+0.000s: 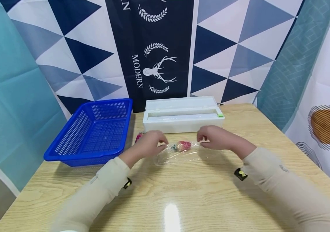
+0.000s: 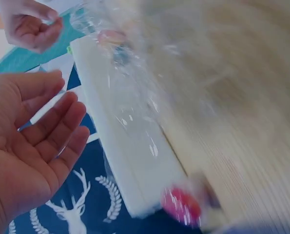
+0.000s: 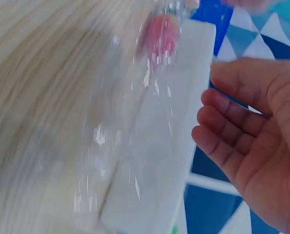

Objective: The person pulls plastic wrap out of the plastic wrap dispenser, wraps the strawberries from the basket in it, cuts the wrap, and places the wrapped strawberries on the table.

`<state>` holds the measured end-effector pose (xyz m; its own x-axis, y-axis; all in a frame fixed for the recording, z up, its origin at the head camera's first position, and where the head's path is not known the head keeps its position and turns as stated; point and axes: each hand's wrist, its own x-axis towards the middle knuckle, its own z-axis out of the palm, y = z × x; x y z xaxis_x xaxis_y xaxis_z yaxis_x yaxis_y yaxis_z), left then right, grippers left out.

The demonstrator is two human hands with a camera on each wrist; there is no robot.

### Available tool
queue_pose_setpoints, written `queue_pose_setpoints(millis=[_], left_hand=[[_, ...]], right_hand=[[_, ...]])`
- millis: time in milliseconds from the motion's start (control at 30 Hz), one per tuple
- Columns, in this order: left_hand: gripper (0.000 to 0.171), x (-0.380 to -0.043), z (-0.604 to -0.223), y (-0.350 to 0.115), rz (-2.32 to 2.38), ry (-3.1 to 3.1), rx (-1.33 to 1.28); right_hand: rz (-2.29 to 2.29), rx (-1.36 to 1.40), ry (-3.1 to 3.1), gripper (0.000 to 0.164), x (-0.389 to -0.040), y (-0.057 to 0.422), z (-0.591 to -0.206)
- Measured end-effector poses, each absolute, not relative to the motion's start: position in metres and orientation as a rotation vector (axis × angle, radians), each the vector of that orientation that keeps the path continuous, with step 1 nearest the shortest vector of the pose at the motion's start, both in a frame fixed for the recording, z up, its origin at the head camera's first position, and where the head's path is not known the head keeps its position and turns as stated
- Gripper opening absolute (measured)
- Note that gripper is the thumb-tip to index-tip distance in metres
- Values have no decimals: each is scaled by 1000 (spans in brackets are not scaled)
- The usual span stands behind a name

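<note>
A piece of clear plastic film (image 1: 176, 158) lies loosely around a red strawberry-like item (image 1: 184, 146) with a green end, between the two hands. The left hand (image 1: 151, 144) is at the film's left side; in the left wrist view its thumb and fingers stand apart, relaxed, with nothing between them. At the other side is the right hand (image 1: 216, 138), whose fingers (image 3: 220, 105) bend loosely, apart from the film in the right wrist view. A second pink-red item (image 1: 139, 137) sits partly hidden behind the left hand.
Behind the hands stands a white film dispenser box (image 1: 183, 125), lid up, with a roll inside and a green piece at its right end. A blue plastic basket (image 1: 87, 158) is on the left of the wooden table (image 1: 141, 199). Patterned cloths hang behind.
</note>
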<state>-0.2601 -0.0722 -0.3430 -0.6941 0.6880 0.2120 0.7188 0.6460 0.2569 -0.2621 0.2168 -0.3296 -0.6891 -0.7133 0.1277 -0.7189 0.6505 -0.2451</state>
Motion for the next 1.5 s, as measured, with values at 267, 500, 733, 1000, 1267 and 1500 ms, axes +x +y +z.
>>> queue_pose_setpoints(millis=[267,500,733,1000,1267,1500], left_hand=[[26,-288,-355,-28,-502,-2889,-1207],[36,-297,-360,-16,-387,-2960,-1198],[42,-306,-360,-13,-317,-2952,-1236],[35,-313,-360,-24,-809,-3063,-1274],[16,-310,-361,-34,-1097,-3193,-1265],[18,-305,-361,-39,-966,-3153,-1285]], right_hand=[[364,1304,-2777,29,-279,177,-357],[357,1247,-2822,33,-286,172,-364],[386,1267,-2779,25,-299,175,-367],[677,1217,-2912,14,-299,190,-358],[893,1191,-3079,4,-296,203,-357],[743,1208,-3015,6,-295,204,-362]])
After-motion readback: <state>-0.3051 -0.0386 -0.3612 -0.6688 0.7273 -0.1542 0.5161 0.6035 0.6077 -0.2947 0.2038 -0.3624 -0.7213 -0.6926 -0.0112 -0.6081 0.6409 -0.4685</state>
